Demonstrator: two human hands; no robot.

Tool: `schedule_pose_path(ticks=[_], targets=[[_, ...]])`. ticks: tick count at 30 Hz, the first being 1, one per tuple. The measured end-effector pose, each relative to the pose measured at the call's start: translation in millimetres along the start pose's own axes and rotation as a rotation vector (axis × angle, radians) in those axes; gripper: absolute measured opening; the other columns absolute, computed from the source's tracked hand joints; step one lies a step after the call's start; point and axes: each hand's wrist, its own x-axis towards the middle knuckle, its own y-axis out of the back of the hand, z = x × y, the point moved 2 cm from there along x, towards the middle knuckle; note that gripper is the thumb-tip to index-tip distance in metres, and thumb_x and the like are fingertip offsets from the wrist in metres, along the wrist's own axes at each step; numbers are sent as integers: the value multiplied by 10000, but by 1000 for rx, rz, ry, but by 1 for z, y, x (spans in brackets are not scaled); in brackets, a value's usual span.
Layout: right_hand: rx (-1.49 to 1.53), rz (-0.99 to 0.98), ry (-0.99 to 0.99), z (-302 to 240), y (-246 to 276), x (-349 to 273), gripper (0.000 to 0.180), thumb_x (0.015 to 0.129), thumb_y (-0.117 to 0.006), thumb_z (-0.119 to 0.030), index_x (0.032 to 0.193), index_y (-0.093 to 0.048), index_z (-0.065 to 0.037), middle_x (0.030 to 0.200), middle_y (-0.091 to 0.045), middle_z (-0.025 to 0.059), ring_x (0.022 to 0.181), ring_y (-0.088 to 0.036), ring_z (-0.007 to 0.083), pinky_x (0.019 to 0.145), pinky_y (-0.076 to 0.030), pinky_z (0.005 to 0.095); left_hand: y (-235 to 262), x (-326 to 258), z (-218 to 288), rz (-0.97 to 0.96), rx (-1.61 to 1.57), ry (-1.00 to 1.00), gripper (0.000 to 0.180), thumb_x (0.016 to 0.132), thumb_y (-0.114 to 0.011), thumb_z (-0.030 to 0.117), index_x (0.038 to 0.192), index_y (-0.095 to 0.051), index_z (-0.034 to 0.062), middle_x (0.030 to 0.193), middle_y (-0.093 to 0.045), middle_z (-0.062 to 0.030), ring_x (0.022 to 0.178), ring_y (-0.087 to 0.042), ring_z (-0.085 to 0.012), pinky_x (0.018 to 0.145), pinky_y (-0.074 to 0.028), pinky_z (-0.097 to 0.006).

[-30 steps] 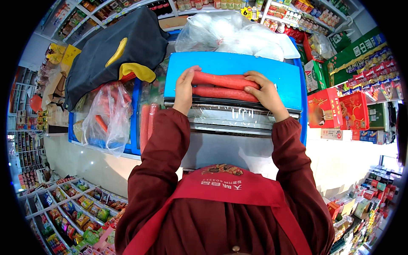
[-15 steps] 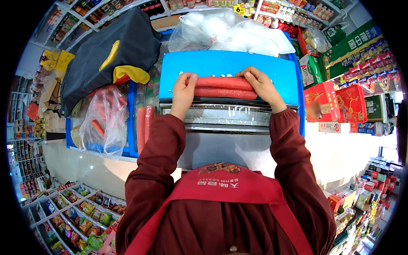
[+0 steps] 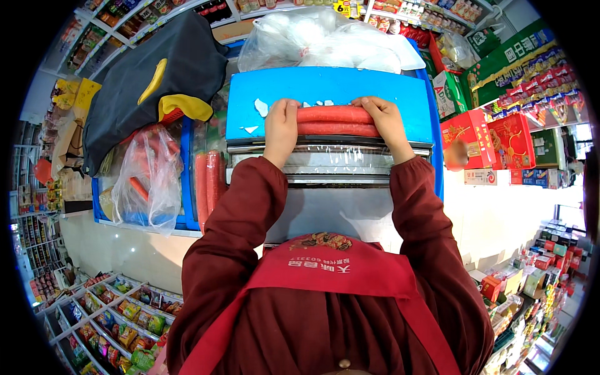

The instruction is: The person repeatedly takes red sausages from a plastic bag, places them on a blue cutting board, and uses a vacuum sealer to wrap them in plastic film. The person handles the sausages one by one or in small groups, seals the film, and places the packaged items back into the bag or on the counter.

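Note:
Two long red-orange carrots point(image 3: 337, 129) lie side by side on the front part of a blue-topped film wrapper point(image 3: 400, 94); they look shiny, as if under clear film. Closed around their left ends is my left hand point(image 3: 282, 128), its thumb and fingers on top. My right hand point(image 3: 385, 122) grips the other ends, thumb toward me and fingertips on the far side. Clear film point(image 3: 337, 161) shows in the slot below the carrots, nearer to me. Both palms are hidden.
Left of the wrapper lie more carrots point(image 3: 209, 178), with a clear plastic bag of carrots point(image 3: 147, 181) beyond. A dark cloth point(image 3: 162, 81) with yellow trim covers the far left. White plastic bags point(image 3: 325, 44) sit behind the wrapper. Red boxes point(image 3: 470, 140) stand at the right.
The carrots have shifted a little to the right on the wrapper. My left hand has moved inward and turned more upright; my right hand has moved slightly right. The whole view has shifted slightly.

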Motion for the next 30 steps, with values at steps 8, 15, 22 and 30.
schedule_pose_path(ticks=[8, 15, 22, 30], targets=[[-57, 43, 10, 0, 1, 0, 266, 897, -543, -227, 933, -693, -10, 878, -687, 79, 765, -599, 109, 703, -469, 243, 3, 2, -1, -80, 23, -4, 254, 920, -498, 215, 890, -574, -26, 878, -609, -156, 805, -578, -278, 728, -446, -355], [-54, 315, 296, -15, 51, -27, 236, 906, -552, -220, 924, -687, -27, 804, -663, 48, 706, -567, 106, 659, -448, 262, 68, -3, -10, 109, -265, -35, 205, 949, -480, 180, 1031, -528, -2, 897, -616, -71, 851, -572, -135, 763, -456, -268], [-702, 304, -107, 15, 64, -110, 360, 849, -619, -341, 705, -556, -17, 602, -573, 159, 526, -548, 310, 506, -418, 392, 88, -71, -12, -15, 399, 161, 204, 895, -546, 207, 896, -473, 16, 747, -614, -167, 693, -603, -318, 625, -447, -398], [281, 242, -152, 11, 39, -107, 224, 825, -608, -11, 753, -414, -96, 676, -510, 12, 534, -468, 91, 467, -354, 222, 62, -70, -16, -143, -144, 326, 153, 876, -569, 115, 897, -425, 64, 653, -597, -78, 563, -570, -191, 517, -409, -276]])
